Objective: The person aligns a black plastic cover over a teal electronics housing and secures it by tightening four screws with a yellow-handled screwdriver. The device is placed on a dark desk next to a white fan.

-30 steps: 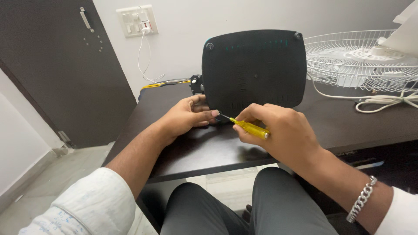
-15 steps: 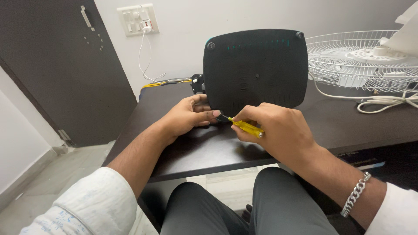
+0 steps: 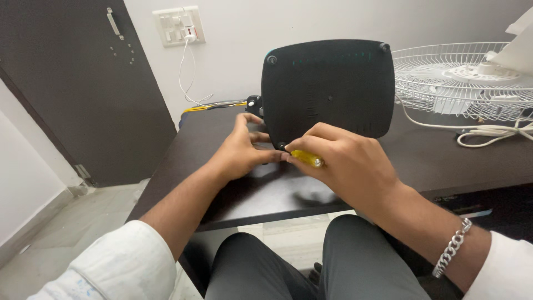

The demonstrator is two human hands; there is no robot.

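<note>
Yellow screwdriver [image 3: 307, 158] in right hand [image 3: 344, 164], against black panel [image 3: 327, 89].

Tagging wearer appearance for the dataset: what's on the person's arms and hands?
Both arms wear white sleeves pushed up, forearms bare. The left sleeve has faint blue marks. The right wrist carries a silver chain bracelet. Left hand and right hand are ungloved.

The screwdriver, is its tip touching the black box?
Touching. The head view shows the yellow screwdriver in the right hand, its dark tip pressed into the lower left corner of the black box, with no gap.
</note>
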